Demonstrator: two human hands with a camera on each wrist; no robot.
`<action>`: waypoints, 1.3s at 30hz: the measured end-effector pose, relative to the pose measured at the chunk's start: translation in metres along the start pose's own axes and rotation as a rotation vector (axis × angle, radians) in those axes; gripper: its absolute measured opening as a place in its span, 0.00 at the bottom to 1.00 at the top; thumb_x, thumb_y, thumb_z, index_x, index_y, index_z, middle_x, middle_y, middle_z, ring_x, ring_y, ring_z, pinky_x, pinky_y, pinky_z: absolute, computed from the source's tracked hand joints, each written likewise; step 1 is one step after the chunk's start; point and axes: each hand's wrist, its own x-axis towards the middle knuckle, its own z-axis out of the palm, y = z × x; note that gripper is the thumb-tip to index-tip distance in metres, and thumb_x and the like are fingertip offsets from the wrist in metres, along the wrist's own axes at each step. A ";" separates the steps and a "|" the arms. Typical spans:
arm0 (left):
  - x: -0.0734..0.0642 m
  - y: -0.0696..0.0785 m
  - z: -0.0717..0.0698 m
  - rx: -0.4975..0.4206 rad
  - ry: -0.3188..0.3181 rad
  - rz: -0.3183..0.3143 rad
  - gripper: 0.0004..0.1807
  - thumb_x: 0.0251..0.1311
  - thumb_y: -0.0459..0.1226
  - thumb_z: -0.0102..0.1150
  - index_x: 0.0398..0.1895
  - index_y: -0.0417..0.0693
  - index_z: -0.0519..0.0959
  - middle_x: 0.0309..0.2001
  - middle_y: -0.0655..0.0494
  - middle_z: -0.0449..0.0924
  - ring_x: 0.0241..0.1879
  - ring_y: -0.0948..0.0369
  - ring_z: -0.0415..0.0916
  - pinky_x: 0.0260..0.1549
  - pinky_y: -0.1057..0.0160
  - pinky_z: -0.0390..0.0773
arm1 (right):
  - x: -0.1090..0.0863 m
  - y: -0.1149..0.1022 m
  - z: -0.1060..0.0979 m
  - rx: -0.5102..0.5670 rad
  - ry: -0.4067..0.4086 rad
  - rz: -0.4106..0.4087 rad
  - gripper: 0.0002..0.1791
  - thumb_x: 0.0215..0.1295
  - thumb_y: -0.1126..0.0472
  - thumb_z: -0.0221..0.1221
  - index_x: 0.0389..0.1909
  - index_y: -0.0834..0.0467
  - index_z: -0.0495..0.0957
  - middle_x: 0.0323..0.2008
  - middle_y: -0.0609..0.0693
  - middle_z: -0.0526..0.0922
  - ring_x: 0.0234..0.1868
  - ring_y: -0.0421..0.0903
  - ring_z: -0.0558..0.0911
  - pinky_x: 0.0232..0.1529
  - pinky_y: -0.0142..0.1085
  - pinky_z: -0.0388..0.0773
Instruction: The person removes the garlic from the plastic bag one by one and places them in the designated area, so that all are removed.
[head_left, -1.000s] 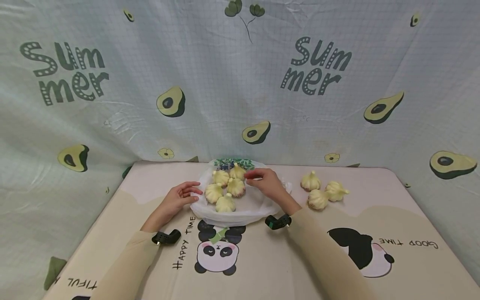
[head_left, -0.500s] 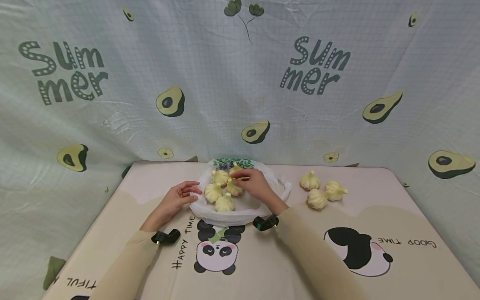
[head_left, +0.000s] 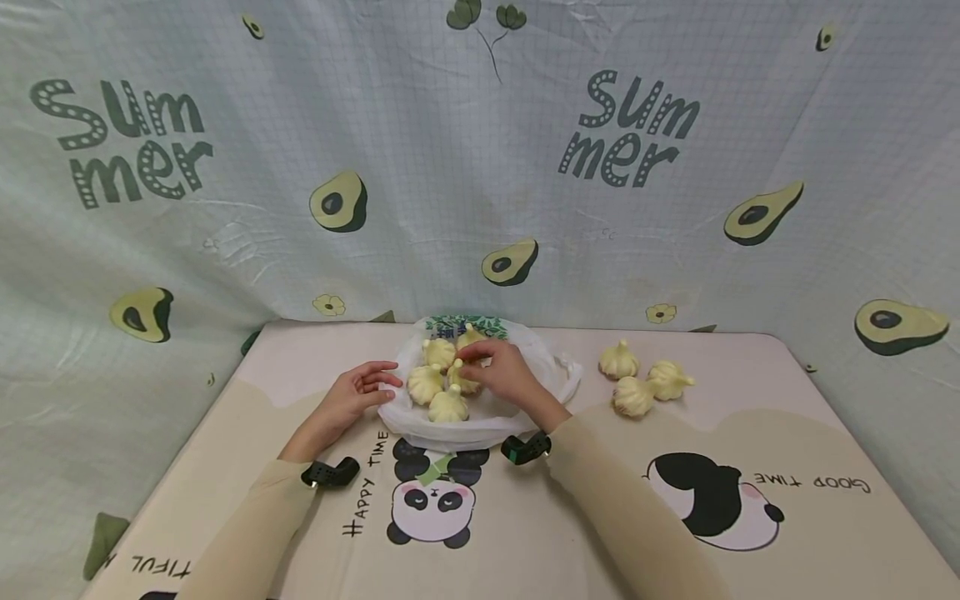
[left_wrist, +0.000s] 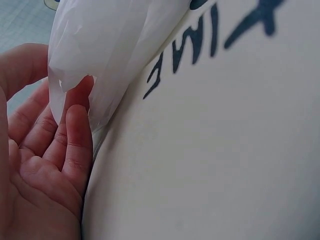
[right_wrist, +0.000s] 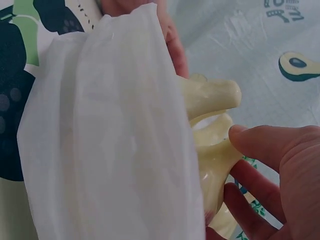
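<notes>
Right hand [head_left: 501, 371] at a garlic bulb [head_left: 467, 385] inside the white bag [head_left: 450, 433], centre frame.
The step looks like getting hold of that bulb; the next move likely calls for a firm pinch and a lift clear of its neighbours. The right thumb and fingers are closed on its neck, the arm slanting in from lower right. Left of the bag, the left hand [head_left: 358, 393] rests at its edge, fingers loosely curved, thumb apart.

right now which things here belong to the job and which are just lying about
In the job:
right hand, pinching a garlic bulb
white bag
left hand, at its edge
four other bulbs in it
three loose bulbs beside it, probably

Just there:
table cover
backdrop cloth
</notes>
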 end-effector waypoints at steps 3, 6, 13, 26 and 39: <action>0.000 0.000 0.000 0.004 0.004 -0.001 0.29 0.63 0.27 0.62 0.67 0.32 0.67 0.53 0.31 0.78 0.46 0.65 0.79 0.46 0.72 0.73 | 0.000 0.000 0.001 -0.009 0.000 0.006 0.12 0.62 0.62 0.68 0.46 0.60 0.86 0.41 0.48 0.84 0.46 0.45 0.80 0.47 0.40 0.76; 0.000 0.000 0.000 0.010 0.008 -0.005 0.29 0.63 0.28 0.62 0.67 0.32 0.68 0.53 0.32 0.78 0.46 0.65 0.79 0.46 0.72 0.73 | 0.000 -0.001 0.002 -0.013 0.008 0.015 0.11 0.62 0.62 0.68 0.45 0.59 0.86 0.41 0.48 0.84 0.45 0.45 0.80 0.48 0.40 0.76; 0.000 0.002 0.001 -0.002 0.010 0.000 0.29 0.63 0.27 0.62 0.66 0.32 0.68 0.52 0.31 0.78 0.45 0.66 0.79 0.45 0.72 0.74 | -0.001 -0.002 0.000 -0.022 0.039 0.028 0.11 0.62 0.61 0.69 0.44 0.59 0.86 0.41 0.48 0.84 0.44 0.45 0.79 0.44 0.40 0.76; 0.000 0.000 0.001 0.001 0.010 0.003 0.28 0.63 0.28 0.62 0.66 0.31 0.67 0.52 0.32 0.78 0.46 0.64 0.79 0.45 0.72 0.73 | -0.005 -0.004 -0.008 -0.024 0.088 0.059 0.10 0.62 0.61 0.68 0.43 0.57 0.86 0.42 0.47 0.86 0.47 0.46 0.81 0.50 0.41 0.78; 0.001 0.000 0.001 0.009 0.016 0.004 0.28 0.62 0.28 0.62 0.66 0.32 0.68 0.50 0.37 0.81 0.45 0.66 0.79 0.45 0.72 0.74 | -0.015 -0.013 -0.026 -0.059 0.125 -0.009 0.12 0.61 0.62 0.69 0.45 0.59 0.85 0.43 0.50 0.85 0.48 0.47 0.82 0.52 0.41 0.78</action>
